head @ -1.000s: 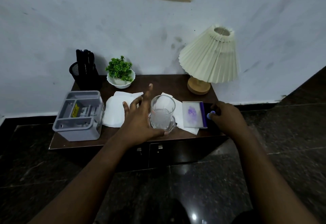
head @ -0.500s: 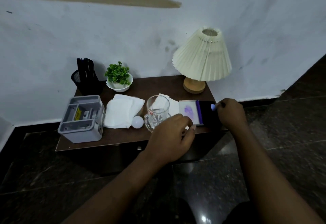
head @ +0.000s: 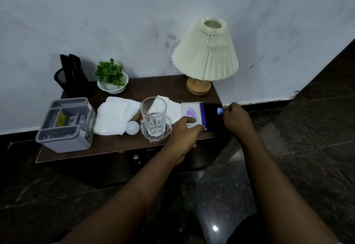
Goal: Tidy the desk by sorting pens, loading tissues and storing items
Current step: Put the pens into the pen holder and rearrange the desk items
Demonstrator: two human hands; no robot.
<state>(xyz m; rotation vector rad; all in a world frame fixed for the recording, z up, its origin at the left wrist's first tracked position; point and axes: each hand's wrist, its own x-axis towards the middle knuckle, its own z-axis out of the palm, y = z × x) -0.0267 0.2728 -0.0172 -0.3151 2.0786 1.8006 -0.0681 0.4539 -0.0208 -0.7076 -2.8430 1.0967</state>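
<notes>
Bare left forearm [head: 138,192] (right forearm [head: 269,176] likewise)

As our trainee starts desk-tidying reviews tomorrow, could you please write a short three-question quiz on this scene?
1. True or false: the glass stands upright.
2. What sits between the tissues and the glass? A) a white ball B) a stapler C) a mug
3. Which hand touches the purple-and-white box?
Key: 1 true; 2 A; 3 the left hand.
</notes>
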